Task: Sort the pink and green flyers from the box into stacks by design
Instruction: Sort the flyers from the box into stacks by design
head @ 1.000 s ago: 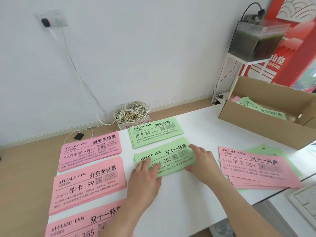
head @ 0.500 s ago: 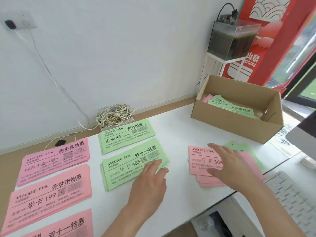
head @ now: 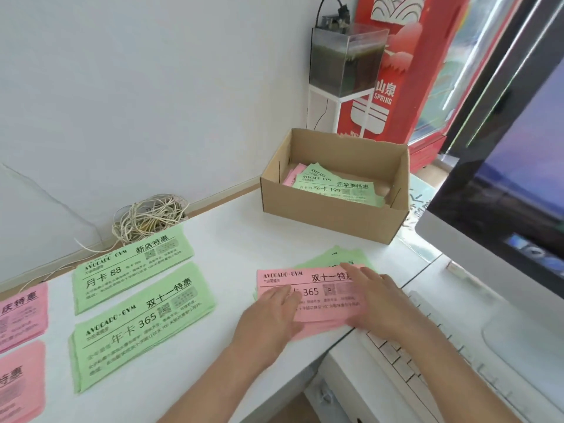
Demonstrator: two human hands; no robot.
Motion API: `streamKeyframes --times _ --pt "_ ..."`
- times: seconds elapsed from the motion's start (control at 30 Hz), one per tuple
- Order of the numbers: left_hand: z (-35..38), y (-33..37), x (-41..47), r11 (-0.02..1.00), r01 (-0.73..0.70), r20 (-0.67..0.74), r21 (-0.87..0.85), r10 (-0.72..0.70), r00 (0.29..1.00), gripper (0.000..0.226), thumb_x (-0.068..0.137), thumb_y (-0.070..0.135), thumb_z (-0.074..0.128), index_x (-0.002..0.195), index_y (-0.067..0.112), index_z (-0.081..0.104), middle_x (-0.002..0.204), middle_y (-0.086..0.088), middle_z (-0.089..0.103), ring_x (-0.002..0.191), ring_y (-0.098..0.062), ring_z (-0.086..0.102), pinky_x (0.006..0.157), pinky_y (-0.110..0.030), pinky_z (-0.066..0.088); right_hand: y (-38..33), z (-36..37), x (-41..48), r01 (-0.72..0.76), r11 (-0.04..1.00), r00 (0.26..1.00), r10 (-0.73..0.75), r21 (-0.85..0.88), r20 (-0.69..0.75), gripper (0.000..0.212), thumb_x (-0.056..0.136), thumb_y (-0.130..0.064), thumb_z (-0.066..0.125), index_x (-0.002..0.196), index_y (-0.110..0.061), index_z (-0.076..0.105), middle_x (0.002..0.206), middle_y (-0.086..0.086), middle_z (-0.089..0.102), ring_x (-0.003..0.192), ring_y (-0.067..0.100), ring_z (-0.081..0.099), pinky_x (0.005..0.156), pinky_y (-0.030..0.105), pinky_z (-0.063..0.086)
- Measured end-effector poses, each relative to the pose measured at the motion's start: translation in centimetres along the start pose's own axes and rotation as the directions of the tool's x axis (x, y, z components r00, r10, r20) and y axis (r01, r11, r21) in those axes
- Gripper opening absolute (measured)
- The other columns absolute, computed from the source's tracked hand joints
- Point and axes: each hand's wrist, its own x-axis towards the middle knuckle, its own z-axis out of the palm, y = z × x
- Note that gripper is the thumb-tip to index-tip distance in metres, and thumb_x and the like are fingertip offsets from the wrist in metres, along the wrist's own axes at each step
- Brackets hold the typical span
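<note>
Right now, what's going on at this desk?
A person is sorting gym flyers by design. The left hand and right hand lie flat on a mixed pile, pink on top with green under it, near the table edge. Two green stacks and pink stacks sit sorted to the left. The cardboard box holds more flyers, so sorting isn't finished.

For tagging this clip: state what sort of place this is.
Probably a gym's front desk or small office: a white desk with a monitor and keyboard, stacks of Avocado Gym flyers, and what looks like a red drinks cooler behind.
</note>
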Motion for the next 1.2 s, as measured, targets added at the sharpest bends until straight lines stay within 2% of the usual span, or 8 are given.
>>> streamKeyframes --times 0.1,0.23,0.37,0.5,0.63,0.87,1.03,1.2 --pt "0.4 -0.9 0.2 0.987 -0.105 -0.019 0.118 0.108 0.994 0.046 0.067 0.038 0.076 0.106 0.017 0.063 0.099 -0.001 0.069 0.077 -0.018 0.069 0.046 -0.028 0.054 1.2 -0.6 0.2 0.038 0.992 0.999 -0.033 0.119 -0.04 0.083 0.083 -0.036 0.066 0.149 -0.039 0.015 0.145 -0.012 0.039 0.126 0.017 0.04 0.103 0.036 0.039" --pt "-0.1 -1.0 0.0 0.993 -0.064 -0.109 0.104 0.075 0.991 0.063 0.063 0.012 0.077 0.119 0.022 0.048 0.082 0.005 0.066 0.042 -0.021 0.052 0.033 -0.028 0.04 2.4 -1.6 0.2 -0.034 0.917 0.998 0.052 0.397 -0.034 0.076 0.084 -0.05 0.065 0.146 -0.039 0.023 0.121 -0.015 0.049 0.11 0.014 0.054 0.089 0.033 0.047" --pt "-0.5 -1.0 0.1 0.994 -0.064 -0.172 0.084 0.078 0.982 0.09 0.064 0.001 0.07 0.137 0.042 0.038 0.128 -0.002 0.059 0.052 -0.018 0.061 0.039 -0.023 0.043 2.1 -1.4 0.0 -0.022 0.974 0.999 0.031 0.226 -0.036 0.075 0.086 -0.023 0.064 0.146 -0.038 0.022 0.13 -0.005 0.05 0.111 0.016 0.052 0.092 0.034 0.045" --pt "-0.1 -1.4 0.1 0.991 -0.12 -0.103 0.055 0.125 0.987 0.034 0.082 0.036 0.05 0.116 0.034 0.054 0.118 0.009 0.06 0.063 -0.018 0.065 0.042 -0.029 0.05 3.0 -1.3 0.7 -0.107 0.882 0.986 0.155 0.458 -0.068 0.066 0.084 -0.006 0.06 0.139 -0.036 0.039 0.112 -0.005 0.057 0.092 0.012 0.06 0.076 0.031 0.054" --pt "0.0 -1.3 0.1 0.973 -0.162 -0.071 0.163 0.176 0.982 0.063 0.063 0.067 0.064 0.112 0.027 0.057 0.103 0.015 0.064 0.061 -0.007 0.062 0.042 -0.021 0.045 3.7 -2.0 1.3 -0.131 0.816 0.978 0.2 0.563 -0.063 0.053 0.086 -0.009 0.062 0.132 -0.031 0.048 0.088 -0.003 0.065 0.085 0.013 0.063 0.068 0.027 0.049" --pt "-0.3 -1.1 0.1 0.976 -0.131 -0.12 0.176 0.153 0.981 0.067 0.069 0.072 0.048 0.112 0.023 0.06 0.088 0.012 0.064 0.055 -0.008 0.059 0.042 -0.02 0.043 2.3 -1.6 3.3 -0.154 0.662 0.918 0.37 0.733 -0.141 0.02 0.086 -0.032 0.068 0.104 -0.029 0.06 0.084 0.003 0.067 0.075 0.021 0.066 0.064 0.033 0.053" --pt "-1.3 -1.4 0.3 0.994 -0.002 -0.089 -0.107 -0.007 0.996 0.027 0.086 0.052 0.052 0.105 0.034 0.056 0.067 0.011 0.056 0.053 -0.013 0.055 0.048 -0.023 0.041 1.5 -1.8 3.9 -0.13 0.698 0.883 0.405 0.704 -0.238 0.024 0.087 -0.041 0.065 0.105 -0.028 0.058 0.079 -0.001 0.065 0.078 0.02 0.065 0.072 0.036 0.054" --pt "-1.3 -1.6 0.3 0.946 0.159 -0.126 -0.282 -0.201 0.971 0.055 0.099 0.03 0.043 0.145 0.044 0.016 0.124 0.005 0.06 0.094 -0.031 0.062 0.069 -0.028 0.035 2.6 -2.8 2.9 -0.153 0.744 0.961 0.266 0.651 -0.079 0.035 0.091 -0.031 0.062 0.125 -0.028 0.053 0.085 -0.002 0.071 0.081 0.013 0.066 0.069 0.029 0.048"
